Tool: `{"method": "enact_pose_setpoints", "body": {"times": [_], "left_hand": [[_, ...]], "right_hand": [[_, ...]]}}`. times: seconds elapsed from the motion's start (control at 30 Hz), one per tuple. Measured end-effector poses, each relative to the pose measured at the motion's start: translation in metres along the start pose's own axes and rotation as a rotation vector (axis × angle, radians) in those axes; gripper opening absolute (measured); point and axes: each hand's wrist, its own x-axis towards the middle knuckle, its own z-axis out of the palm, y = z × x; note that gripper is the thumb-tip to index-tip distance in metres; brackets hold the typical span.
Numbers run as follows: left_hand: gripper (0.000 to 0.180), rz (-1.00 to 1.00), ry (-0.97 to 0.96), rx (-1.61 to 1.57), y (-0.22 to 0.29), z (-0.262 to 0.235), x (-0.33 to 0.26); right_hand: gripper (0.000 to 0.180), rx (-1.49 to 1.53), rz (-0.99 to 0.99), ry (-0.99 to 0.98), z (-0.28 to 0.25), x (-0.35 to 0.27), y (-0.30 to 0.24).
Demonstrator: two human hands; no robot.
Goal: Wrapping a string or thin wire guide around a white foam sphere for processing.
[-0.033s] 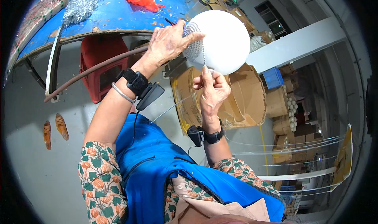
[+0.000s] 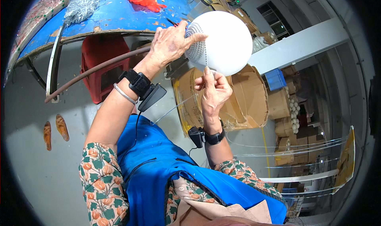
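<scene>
A smooth white ball [image 2: 228, 41] is held up in front of me, with rows of small silvery beads [image 2: 196, 47] covering its left side. My left hand [image 2: 170, 42] grips that beaded side, thumb laid across the outermost row and the other fingers partly hidden behind the ball. From under the thumb a strand of beads [image 2: 206, 58] runs down the ball's front. Its lower part is pinched between the thumb and fingers of my right hand [image 2: 214, 88], just below the ball. A thin clear line [image 2: 172, 107] trails from near this hand toward my lap.
On the blue table [image 2: 115, 15] lie a red plastic bag [image 2: 145, 1] and a heap of silvery strands [image 2: 83, 5]. A red stool [image 2: 99, 63] and a curved brown rod [image 2: 99, 70] are at the left. Behind my right hand stands a big open carton [image 2: 248, 95]. Strung lines cross at right.
</scene>
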Motion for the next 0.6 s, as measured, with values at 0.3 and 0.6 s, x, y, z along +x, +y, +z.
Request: {"method": "enact_pose_setpoints", "body": {"times": [0.3, 0.6], "left_hand": [[0.072, -0.027, -0.003, -0.033, 0.001, 0.006, 0.001], [0.077, 0.001, 0.014, -0.090, 0.002, 0.012, 0.004]], "right_hand": [[0.021, -0.023, 0.020, 0.079, 0.005, 0.003, 0.015], [0.023, -0.010, 0.051, 0.105, 0.005, 0.004, 0.020]]}}
